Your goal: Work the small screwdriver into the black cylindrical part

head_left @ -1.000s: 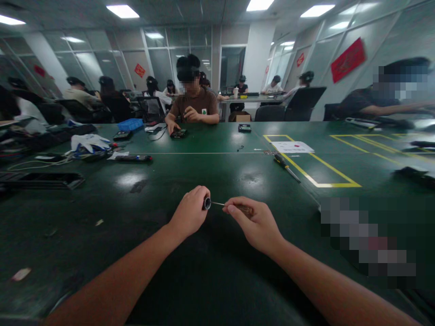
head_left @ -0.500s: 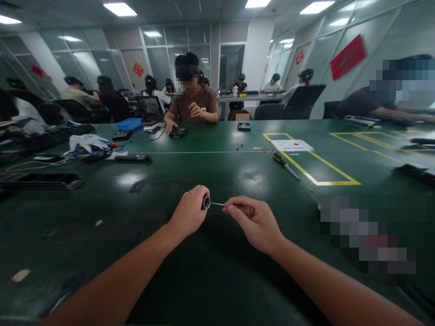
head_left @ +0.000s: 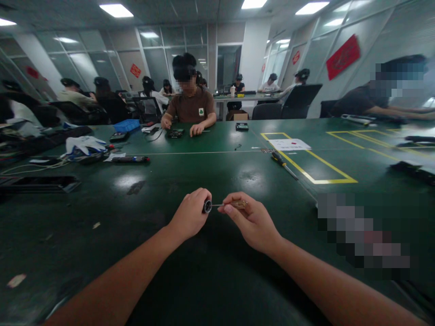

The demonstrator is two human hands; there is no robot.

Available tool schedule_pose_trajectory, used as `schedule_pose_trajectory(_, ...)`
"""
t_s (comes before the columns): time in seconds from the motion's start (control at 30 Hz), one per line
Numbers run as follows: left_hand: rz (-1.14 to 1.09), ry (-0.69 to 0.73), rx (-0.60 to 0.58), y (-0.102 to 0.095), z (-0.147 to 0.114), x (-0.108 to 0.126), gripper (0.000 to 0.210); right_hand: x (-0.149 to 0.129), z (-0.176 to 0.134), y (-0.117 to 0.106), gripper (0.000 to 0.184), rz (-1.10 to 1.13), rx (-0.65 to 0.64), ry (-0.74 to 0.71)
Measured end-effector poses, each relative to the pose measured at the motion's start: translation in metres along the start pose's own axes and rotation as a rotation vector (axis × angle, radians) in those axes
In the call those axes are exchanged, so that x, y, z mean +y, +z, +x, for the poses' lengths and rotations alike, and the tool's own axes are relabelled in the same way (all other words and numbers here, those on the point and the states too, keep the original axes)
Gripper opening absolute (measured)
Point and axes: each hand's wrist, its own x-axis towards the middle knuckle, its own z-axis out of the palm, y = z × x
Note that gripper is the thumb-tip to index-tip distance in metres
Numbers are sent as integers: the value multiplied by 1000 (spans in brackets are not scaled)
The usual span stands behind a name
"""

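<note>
My left hand [head_left: 190, 212] is wrapped round a small dark cylinder [head_left: 207, 206] with a pale ring at its end, which faces me; most of it is hidden by the palm and fingers. In my right hand [head_left: 249, 219] is a screwdriver [head_left: 242, 204] with a clear amber handle, pinched between thumb and fingers. Its thin metal shaft points left and meets the side of the cylinder; whether the tip sits in a screw is too small to tell. Both hands are above the green table [head_left: 204, 280].
Farther off lie a yellow-and-black screwdriver [head_left: 283, 164], a white paper [head_left: 290, 144] and a dark pen-like tool [head_left: 131, 159]. White gloves [head_left: 84, 146] and a blue basket [head_left: 127, 126] are at the left. Across the table a person [head_left: 192, 106] works on a small dark device [head_left: 175, 133].
My right hand and the screwdriver have come slightly closer to the cylinder, so less shaft shows. The person opposite has lowered a hand to the table. The view has shifted a little.
</note>
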Motion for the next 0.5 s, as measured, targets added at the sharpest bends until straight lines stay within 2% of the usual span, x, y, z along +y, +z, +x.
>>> schedule_pose_trajectory(0.27, 3, -3, -6, -1, 1, -1, 14, -3, 1, -4, 13, -148, 50, -40)
schedule_pose_trajectory(0.5, -1, -8, -7, 1, 0, -2, 12, -1, -1, -2, 15, -43, -18, -42)
